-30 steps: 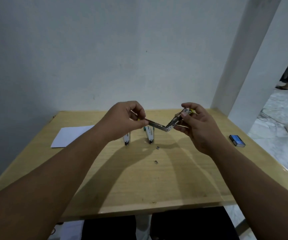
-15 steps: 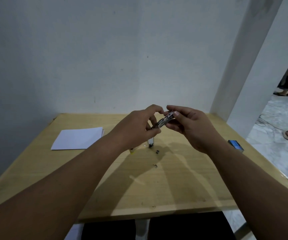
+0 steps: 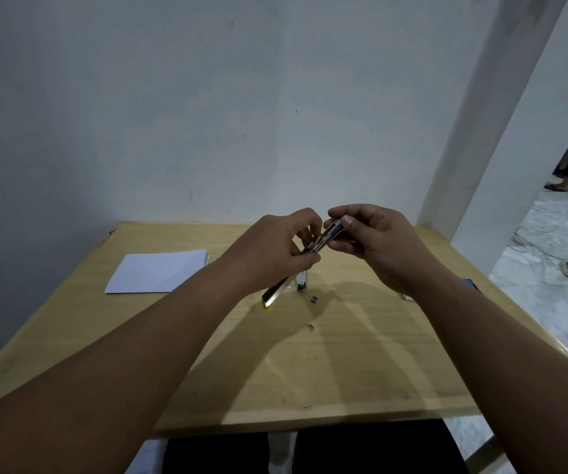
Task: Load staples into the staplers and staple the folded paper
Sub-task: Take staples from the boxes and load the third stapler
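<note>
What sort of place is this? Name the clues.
Probably a plain indoor room used as a workspace: a wooden table against a bare wall, paper on it, a tiled floor beside.

Left hand point(image 3: 277, 249) is covering most of the yellow-tipped stapler point(image 3: 275, 293); right forearm is hiding most of the blue box point(image 3: 469, 284).

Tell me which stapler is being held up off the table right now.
The metal stapler gripped between the left hand and right hand. The white stapler rests on the table.
</note>
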